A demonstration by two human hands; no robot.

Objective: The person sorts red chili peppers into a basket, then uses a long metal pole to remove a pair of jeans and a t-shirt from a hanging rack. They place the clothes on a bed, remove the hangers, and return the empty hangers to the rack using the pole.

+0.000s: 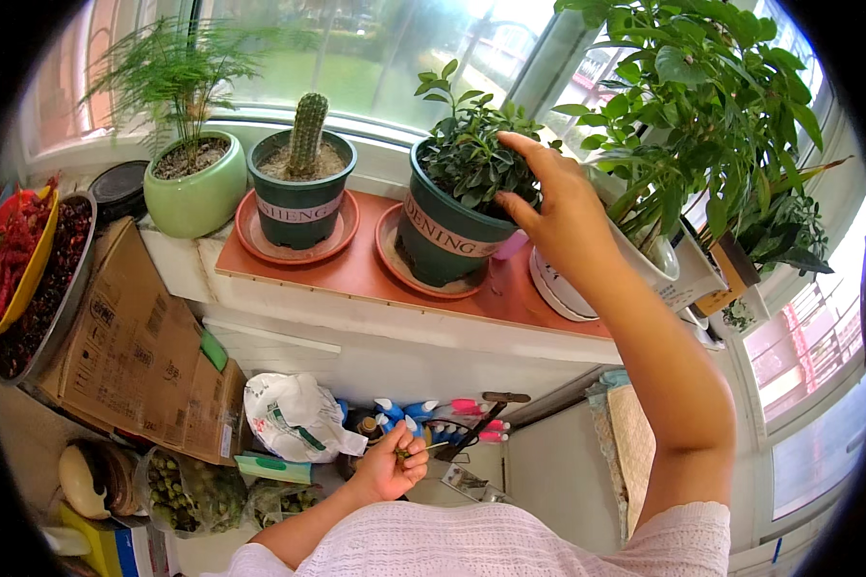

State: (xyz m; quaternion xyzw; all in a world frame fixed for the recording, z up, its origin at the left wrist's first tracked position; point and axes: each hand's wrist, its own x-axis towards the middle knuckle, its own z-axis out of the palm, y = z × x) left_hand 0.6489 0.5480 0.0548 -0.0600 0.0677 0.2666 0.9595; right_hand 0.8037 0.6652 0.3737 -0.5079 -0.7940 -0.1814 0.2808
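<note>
My right hand reaches into a leafy shrub in a dark green plastic pot, thumb and fingers apart on the foliage; whether a leaf is pinched cannot be told. The pot stands on a terracotta-coloured saucer. Low in front of my body, my left hand is closed around small green plant bits, with a thin pale stem sticking out to the right. A cactus in a smaller green pot stands to the left on its own saucer.
A light green pot with a feathery plant stands left on the sill. Large leafy plants crowd the right. Below are a cardboard box, a white plastic bag, bottles and bags of green produce. Red chillies lie far left.
</note>
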